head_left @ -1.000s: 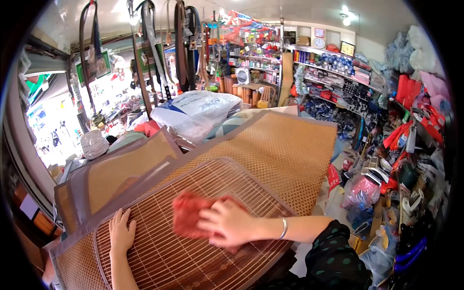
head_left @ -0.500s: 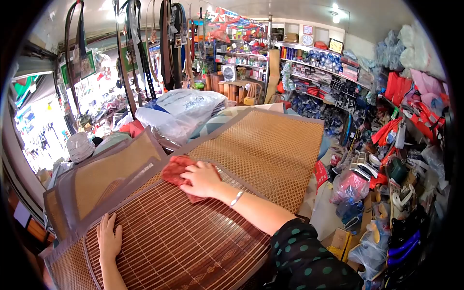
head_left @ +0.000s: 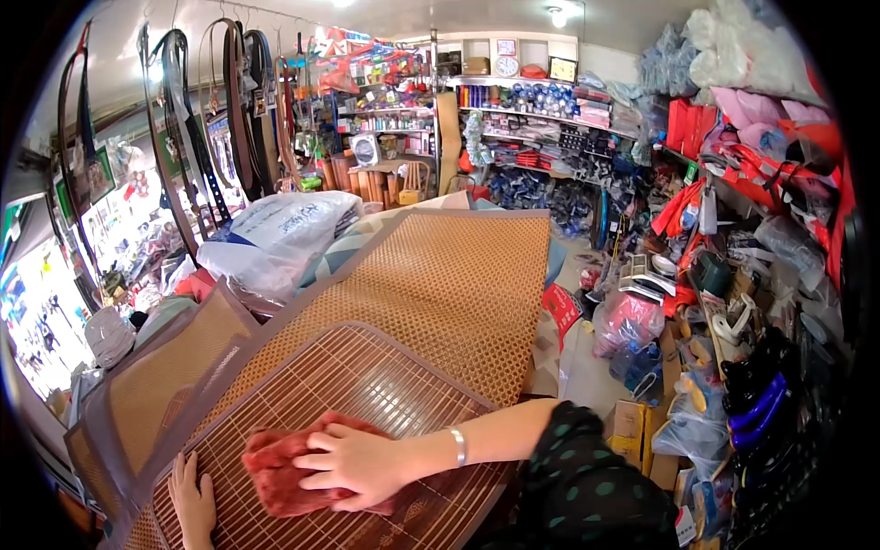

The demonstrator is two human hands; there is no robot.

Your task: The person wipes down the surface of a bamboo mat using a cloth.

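A reddish-brown cloth (head_left: 275, 467) lies bunched on a dark brown slatted bamboo mat (head_left: 367, 367). My right hand (head_left: 362, 466) presses down on the cloth, its fingers spread over and gripping it. At the mat's left edge, my left hand (head_left: 191, 500) rests flat with fingers extended and nothing held. Beneath the bamboo panel is a tan woven mat (head_left: 458, 266) with a grey-brown border, its far right part reaching past the panel. Another tan bordered piece (head_left: 174, 353) stands raised on the left.
A large plastic-wrapped bundle (head_left: 284, 229) sits behind the mat. Belts (head_left: 247, 101) hang at upper left. Stocked shelves (head_left: 541, 101) line the back wall. Bagged goods (head_left: 632, 321) and a cardboard box (head_left: 632, 431) crowd the right side.
My right hand has drawn the cloth from the bamboo mat's far edge toward me, to its near middle. My left hand stays at the left edge. The camera view has turned right.
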